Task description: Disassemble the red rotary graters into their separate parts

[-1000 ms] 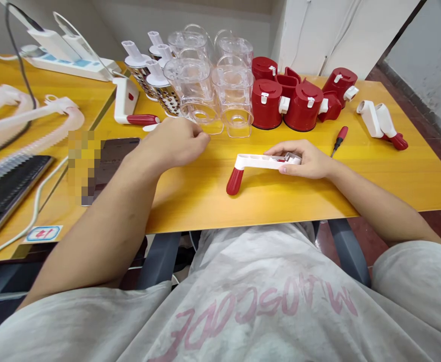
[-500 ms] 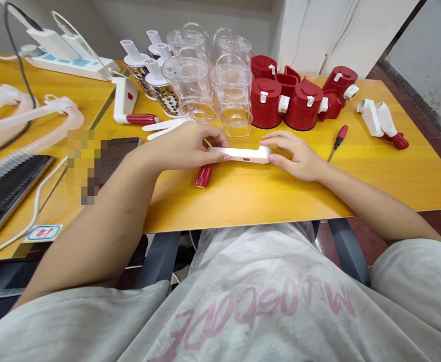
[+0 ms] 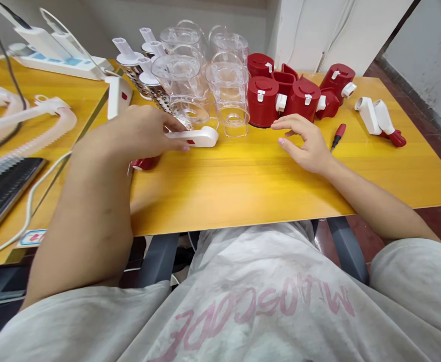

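Well, the left hand (image 3: 133, 133) is grasping a white plastic crank handle (image 3: 201, 137) on a yellow wooden tabletop (image 3: 224, 191), just beside a clear plastic jar (image 3: 230, 95). The open right hand (image 3: 305, 141) is holding nothing, near a red plastic canister (image 3: 263, 100).

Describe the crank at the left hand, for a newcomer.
On the yellow table, find the clear plastic containers. Just in front, the left hand rests on a white crank handle, its red grip showing below the palm: the only crank in hand.
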Available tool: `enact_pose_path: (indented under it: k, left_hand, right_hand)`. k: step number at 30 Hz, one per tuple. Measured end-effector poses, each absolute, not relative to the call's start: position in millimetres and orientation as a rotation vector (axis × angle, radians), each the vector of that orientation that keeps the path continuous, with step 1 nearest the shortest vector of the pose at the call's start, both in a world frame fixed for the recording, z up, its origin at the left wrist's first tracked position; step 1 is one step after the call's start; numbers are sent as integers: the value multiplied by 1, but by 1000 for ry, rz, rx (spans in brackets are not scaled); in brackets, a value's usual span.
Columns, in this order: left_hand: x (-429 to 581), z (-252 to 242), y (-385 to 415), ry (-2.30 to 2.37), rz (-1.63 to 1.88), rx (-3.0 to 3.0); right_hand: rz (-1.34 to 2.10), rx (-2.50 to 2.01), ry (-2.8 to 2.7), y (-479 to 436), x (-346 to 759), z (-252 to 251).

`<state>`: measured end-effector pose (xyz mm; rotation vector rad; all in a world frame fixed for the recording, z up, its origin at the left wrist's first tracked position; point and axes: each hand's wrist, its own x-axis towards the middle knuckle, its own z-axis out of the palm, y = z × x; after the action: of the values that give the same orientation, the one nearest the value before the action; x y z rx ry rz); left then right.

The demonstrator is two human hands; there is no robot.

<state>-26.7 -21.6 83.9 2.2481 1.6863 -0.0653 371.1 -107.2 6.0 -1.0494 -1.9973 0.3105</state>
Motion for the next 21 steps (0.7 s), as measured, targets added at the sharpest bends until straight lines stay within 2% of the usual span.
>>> enact_pose_path:
  k: [8, 13, 17, 21]
  left_hand:
    - [-29, 72, -6, 1689, 155, 2229]
    - [-24, 69, -10, 1705, 283, 2147]
    - [-19, 66, -8, 1806, 320, 2132]
    - [-26, 69, -6, 1780, 331, 2208]
  right_hand:
    - [114, -1079, -1780, -89, 403, 17]
    - [-135, -1181, -1614, -72, 454, 43]
    - [-273, -1465, -1380, -68, 513, 63]
    - [-300, -2083, -1173, -71, 562, 60]
